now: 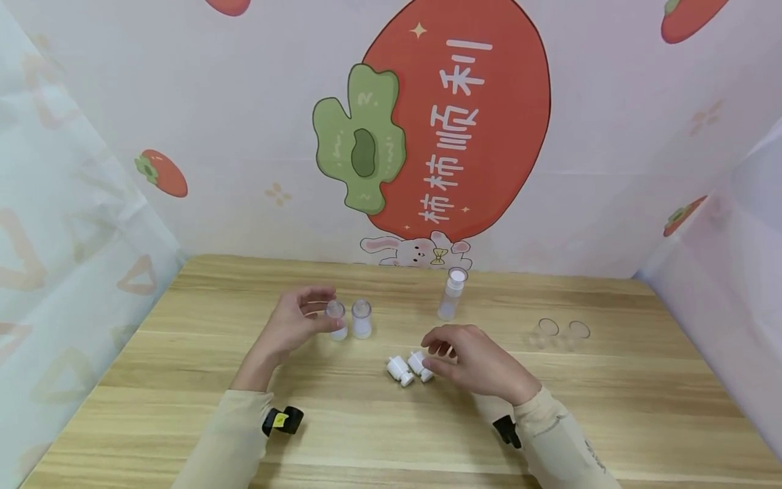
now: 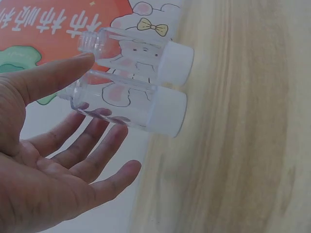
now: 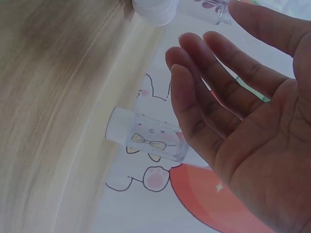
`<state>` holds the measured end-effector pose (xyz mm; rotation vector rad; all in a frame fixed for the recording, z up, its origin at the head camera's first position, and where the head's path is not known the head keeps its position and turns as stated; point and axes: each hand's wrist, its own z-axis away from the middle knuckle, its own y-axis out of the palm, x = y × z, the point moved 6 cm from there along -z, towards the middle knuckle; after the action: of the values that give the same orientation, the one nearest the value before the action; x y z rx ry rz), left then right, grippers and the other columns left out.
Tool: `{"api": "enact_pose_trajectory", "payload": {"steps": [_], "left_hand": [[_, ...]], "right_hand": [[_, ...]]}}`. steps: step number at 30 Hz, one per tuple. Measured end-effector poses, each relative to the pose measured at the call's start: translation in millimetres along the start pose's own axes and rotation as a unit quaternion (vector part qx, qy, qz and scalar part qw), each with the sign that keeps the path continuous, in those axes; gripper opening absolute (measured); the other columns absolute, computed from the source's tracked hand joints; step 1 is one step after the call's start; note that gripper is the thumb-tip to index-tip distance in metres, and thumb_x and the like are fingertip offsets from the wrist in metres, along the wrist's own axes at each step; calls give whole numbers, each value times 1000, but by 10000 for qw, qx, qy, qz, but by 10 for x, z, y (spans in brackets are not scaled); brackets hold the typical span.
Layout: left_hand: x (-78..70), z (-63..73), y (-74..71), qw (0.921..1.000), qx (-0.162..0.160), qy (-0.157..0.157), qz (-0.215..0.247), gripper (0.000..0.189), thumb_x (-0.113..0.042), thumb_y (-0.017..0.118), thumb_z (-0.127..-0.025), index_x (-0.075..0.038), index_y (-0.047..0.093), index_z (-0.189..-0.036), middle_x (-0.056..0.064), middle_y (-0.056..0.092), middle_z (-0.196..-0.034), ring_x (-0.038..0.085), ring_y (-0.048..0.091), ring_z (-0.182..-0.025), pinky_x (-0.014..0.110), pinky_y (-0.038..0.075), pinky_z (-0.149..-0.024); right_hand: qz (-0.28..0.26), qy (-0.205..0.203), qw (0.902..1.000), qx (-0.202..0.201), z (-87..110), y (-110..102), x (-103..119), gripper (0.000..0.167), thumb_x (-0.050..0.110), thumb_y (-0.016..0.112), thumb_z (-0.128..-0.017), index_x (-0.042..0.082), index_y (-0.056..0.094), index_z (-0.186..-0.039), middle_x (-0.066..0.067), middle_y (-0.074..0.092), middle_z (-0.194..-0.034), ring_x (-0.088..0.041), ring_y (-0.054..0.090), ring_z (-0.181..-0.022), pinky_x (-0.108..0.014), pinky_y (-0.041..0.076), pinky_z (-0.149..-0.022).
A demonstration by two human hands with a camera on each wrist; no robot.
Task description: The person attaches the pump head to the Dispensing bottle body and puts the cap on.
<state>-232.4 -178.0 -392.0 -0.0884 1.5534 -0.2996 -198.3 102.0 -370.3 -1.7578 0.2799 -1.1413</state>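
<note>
Two clear bottles with white bases stand side by side, the left bottle [image 1: 338,333] and the right bottle [image 1: 362,320]. My left hand [image 1: 297,322] is loosely around the left one, thumb in front and fingers behind. In the left wrist view the thumb overlaps a bottle's shoulder, and the left hand's fingers [image 2: 109,145] are spread and relaxed. Two white pump heads [image 1: 400,371] [image 1: 418,364] lie on the table before me. Beside them hovers my right hand [image 1: 473,358], its fingers loosely bent and holding nothing.
Farther back stands another bottle [image 1: 449,307] with a white upper part. Two clear caps [image 1: 540,337] [image 1: 571,339] are on the right of the wooden table [image 1: 366,435]. A printed cloth [image 1: 256,224] hangs behind and along the sides.
</note>
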Motion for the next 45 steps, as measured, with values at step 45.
{"api": "enact_pose_trajectory", "payload": {"steps": [45], "left_hand": [[-123, 27, -21, 9985, -278, 299, -364, 45, 0, 80, -84, 5, 65, -126, 19, 69, -119, 34, 64, -114, 35, 55, -90]], "right_hand": [[-160, 872, 9958, -248, -87, 235, -127, 24, 18, 77, -91, 5, 71, -111, 2, 66, -94, -16, 63, -85, -33, 53, -75]]}}
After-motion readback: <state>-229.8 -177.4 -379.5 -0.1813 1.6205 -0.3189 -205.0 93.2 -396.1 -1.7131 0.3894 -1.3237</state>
